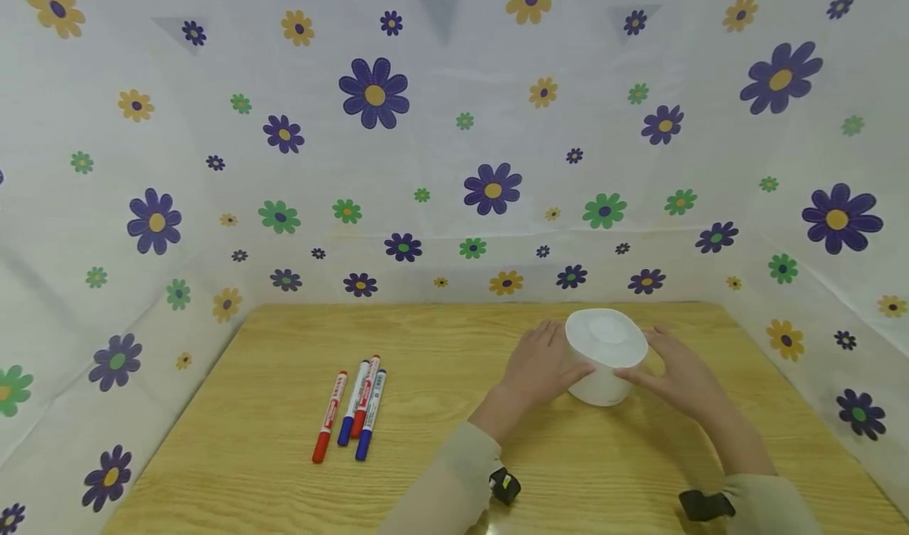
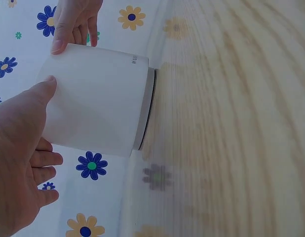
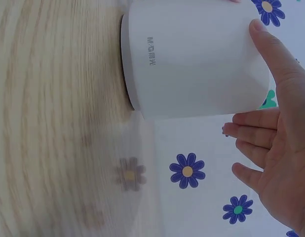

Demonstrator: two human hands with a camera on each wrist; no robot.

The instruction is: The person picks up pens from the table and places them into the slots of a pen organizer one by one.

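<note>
A white cylindrical container point(image 1: 600, 381) with a pale, rounded top stands towards the right of the table, small grey lettering on its wall and a grey band round its base. My left hand point(image 1: 543, 365) holds it from the left, thumb on the near wall and fingers at the side. From the opposite side my right hand point(image 1: 678, 373) grips it, its thumb also on the near wall near the upper rim. The left wrist view shows the container's base point(image 2: 146, 108) right at the tabletop; whether it fully touches I cannot tell.
On the left half of the wooden table point(image 1: 234, 440) lie several markers point(image 1: 365, 401) with red or blue caps, one red marker point(image 1: 330, 417) slightly apart. White cloth point(image 1: 440, 148) with printed flowers encloses the table at the back and both sides.
</note>
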